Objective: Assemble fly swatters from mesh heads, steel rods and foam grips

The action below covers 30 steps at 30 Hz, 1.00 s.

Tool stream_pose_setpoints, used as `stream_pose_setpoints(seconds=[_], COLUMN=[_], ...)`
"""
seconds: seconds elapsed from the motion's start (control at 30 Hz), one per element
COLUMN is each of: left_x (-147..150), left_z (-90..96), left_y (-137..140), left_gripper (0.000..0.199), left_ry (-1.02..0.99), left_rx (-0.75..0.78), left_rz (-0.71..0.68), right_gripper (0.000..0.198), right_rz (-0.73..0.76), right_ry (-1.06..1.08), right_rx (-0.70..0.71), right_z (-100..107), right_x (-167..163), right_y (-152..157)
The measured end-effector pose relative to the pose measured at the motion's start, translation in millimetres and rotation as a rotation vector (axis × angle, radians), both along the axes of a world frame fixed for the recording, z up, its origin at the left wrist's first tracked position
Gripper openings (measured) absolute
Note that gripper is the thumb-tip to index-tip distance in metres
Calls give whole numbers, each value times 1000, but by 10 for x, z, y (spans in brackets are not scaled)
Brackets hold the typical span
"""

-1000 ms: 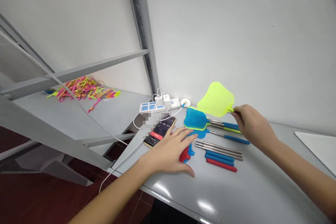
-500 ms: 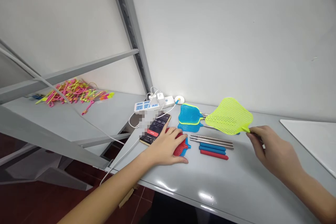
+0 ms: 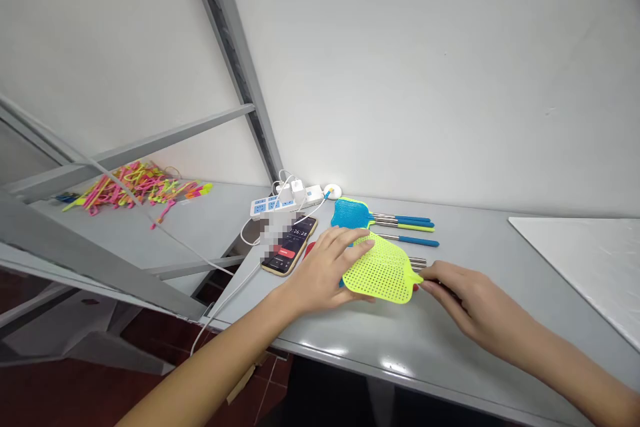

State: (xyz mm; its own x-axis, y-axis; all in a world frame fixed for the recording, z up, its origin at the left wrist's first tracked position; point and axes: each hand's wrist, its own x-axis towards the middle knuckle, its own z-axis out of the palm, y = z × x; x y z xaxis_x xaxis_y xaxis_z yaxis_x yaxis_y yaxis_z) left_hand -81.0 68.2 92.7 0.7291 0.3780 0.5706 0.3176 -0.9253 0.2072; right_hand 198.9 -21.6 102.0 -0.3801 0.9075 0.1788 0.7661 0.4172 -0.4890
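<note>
A yellow-green fly swatter (image 3: pixel 383 270) with a perforated head is held above the table. My right hand (image 3: pixel 465 297) pinches it at the neck, and the handle is hidden in my fingers. At the other end, my left hand (image 3: pixel 327 270) has its fingers over the left edge of the head and its thumb underneath. Beneath the swatter, metal rods (image 3: pixel 419 261) show in part. A bit of a red swatter head (image 3: pixel 310 249) peeks out behind my left hand. Farther back lie blue swatter heads (image 3: pixel 350 213) with metal shafts and blue handles (image 3: pixel 419 241), plus one yellow-green handle (image 3: pixel 417 228).
A phone (image 3: pixel 290 247) with a lit timer lies left of my left hand. Behind it stand a white power strip (image 3: pixel 273 205) with plugs and loose cables. Pink and yellow strips (image 3: pixel 135 183) are piled on the left shelf. A white board (image 3: pixel 575 253) lies on the right.
My right hand has brought the yellow-green swatter left and down toward me. My left hand has lifted off the red and blue heads and come onto the swatter's head.
</note>
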Motion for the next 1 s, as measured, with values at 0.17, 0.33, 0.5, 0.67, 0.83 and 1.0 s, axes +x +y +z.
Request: stream_pose_setpoints(seconds=[0.17, 0.33, 0.5, 0.67, 0.83, 1.0], left_x=[20, 33, 33, -126, -194, -201], left_z=[0, -92, -171, -173, -126, -137], left_y=[-290, -748, -1037, -984, -1006, -1040], left_gripper=[15, 22, 32, 44, 45, 51], left_ry=[-296, -468, -559, -836, -801, -777], left_rx=[-27, -305, -989, -1348, -1431, -1529], left_rz=[-30, 113, 324, 347, 306, 258], right_gripper=[16, 22, 25, 10, 13, 18], right_rz=[66, 133, 221, 34, -20, 187], right_ry=[-3, -236, -376, -386, -308, -315], right_rx=[89, 528, 737, 854, 624, 457], right_z=[7, -73, -37, 11, 127, 125], right_x=[-96, -75, -53, 50, -229, -625], right_y=[-223, -410, -483, -396, -449, -487])
